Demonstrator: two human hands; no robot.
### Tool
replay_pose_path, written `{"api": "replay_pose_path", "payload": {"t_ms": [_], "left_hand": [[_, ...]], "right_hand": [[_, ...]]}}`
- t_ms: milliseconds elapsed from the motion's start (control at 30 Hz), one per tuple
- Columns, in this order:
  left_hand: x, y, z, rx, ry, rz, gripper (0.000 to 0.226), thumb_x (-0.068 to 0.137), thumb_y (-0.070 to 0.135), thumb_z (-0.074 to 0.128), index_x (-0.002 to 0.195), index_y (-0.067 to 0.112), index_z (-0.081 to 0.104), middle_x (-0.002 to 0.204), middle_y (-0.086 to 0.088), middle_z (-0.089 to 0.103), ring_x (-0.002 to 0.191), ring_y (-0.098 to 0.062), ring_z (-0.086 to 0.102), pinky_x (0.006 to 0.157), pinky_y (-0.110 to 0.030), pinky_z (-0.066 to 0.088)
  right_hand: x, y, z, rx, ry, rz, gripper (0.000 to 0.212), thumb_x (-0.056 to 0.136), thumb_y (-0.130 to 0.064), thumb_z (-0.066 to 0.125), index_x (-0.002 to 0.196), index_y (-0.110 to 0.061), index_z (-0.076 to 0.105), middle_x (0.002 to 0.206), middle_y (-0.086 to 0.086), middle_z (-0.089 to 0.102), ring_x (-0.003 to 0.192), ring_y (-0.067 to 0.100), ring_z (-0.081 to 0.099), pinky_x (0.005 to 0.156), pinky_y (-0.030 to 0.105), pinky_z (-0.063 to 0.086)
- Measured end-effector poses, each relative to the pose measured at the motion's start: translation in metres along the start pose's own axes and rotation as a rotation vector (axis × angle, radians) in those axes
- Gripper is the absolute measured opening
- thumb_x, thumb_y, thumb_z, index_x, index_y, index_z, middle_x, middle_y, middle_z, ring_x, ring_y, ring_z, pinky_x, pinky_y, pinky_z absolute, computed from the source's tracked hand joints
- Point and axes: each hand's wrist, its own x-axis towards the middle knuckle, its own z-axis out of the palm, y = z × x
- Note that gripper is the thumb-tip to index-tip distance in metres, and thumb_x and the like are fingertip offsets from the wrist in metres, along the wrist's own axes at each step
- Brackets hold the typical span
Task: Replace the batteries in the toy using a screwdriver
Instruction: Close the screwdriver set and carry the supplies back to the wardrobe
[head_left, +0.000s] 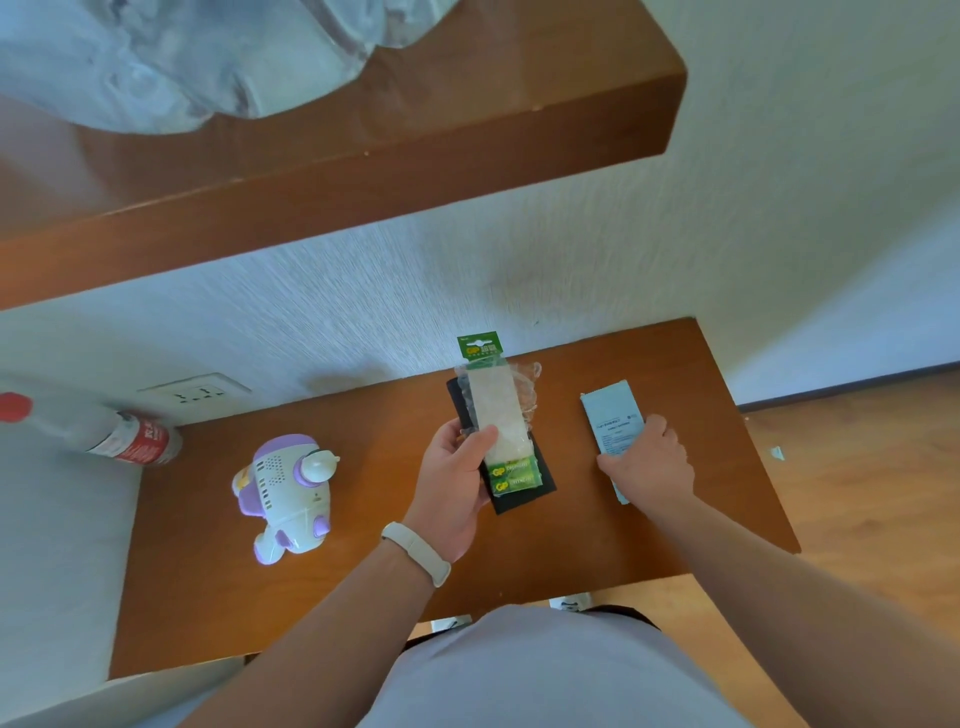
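Observation:
A white and purple toy (288, 496) lies on its side on the left part of the brown wooden table (363, 587). My left hand (453, 483) grips a clear battery blister pack (498, 415) with a green header card; two green batteries sit at its lower end. Under the pack lies a flat black case (537, 493). My right hand (647, 460) is closed on a pale blue box (610, 413) lying on the table's right part. No screwdriver is visible.
A plastic bottle (119, 436) with a red label lies at the far left by the wall, near a wall socket (195, 393). A wooden shelf (363, 156) overhangs the table. The table's right edge drops to wooden floor (857, 493).

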Motion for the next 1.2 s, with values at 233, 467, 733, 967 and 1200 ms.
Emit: {"api": "replay_pose_path", "payload": {"t_ms": [233,467,733,967,1200], "left_hand": [[-0.003,-0.003,0.005,0.016,0.04,0.019,0.029,0.099,0.013,0.06,0.128,0.014,0.055,0.114,-0.01,0.074,0.1,-0.029,0.074,0.07,-0.038,0.061],[-0.01,-0.013,0.016,0.04,0.086,0.038,0.027,0.099,0.014,0.059,0.126,0.016,0.056,0.113,-0.009,0.075,0.097,-0.026,0.075,0.071,-0.037,0.061],[-0.018,-0.023,0.044,0.047,0.088,0.058,0.028,0.099,0.013,0.059,0.127,0.015,0.057,0.117,-0.012,0.073,0.099,-0.028,0.074,0.073,-0.041,0.061],[-0.019,-0.02,0.07,0.093,-0.025,0.067,0.027,0.099,0.013,0.059,0.126,0.015,0.058,0.105,-0.005,0.077,0.093,-0.023,0.076,0.066,-0.034,0.061],[-0.02,-0.014,0.089,0.154,-0.204,0.047,0.027,0.1,0.017,0.057,0.128,0.016,0.055,0.109,-0.004,0.076,0.099,-0.024,0.075,0.07,-0.036,0.061]], "right_hand": [[0.006,0.008,-0.004,0.296,-0.133,-0.042,0.042,0.087,-0.022,0.071,0.116,-0.021,0.04,0.114,0.001,0.06,0.081,0.014,0.064,0.052,0.025,0.051],[-0.006,0.016,-0.014,0.511,-0.252,-0.16,0.032,0.093,-0.021,0.066,0.115,-0.028,0.043,0.114,-0.008,0.057,0.084,0.014,0.064,0.05,0.017,0.05],[-0.024,0.029,-0.057,0.772,-0.316,-0.155,0.031,0.094,-0.023,0.066,0.118,-0.031,0.048,0.112,-0.008,0.062,0.091,0.018,0.069,0.059,0.023,0.058],[-0.051,0.041,-0.102,1.07,-0.278,-0.142,0.026,0.092,-0.016,0.068,0.106,-0.035,0.056,0.101,-0.011,0.071,0.082,0.014,0.075,0.06,0.028,0.06],[-0.094,0.054,-0.131,1.252,-0.181,-0.129,0.026,0.091,-0.013,0.069,0.112,-0.026,0.058,0.102,-0.007,0.074,0.088,0.02,0.075,0.072,0.041,0.063]]}}
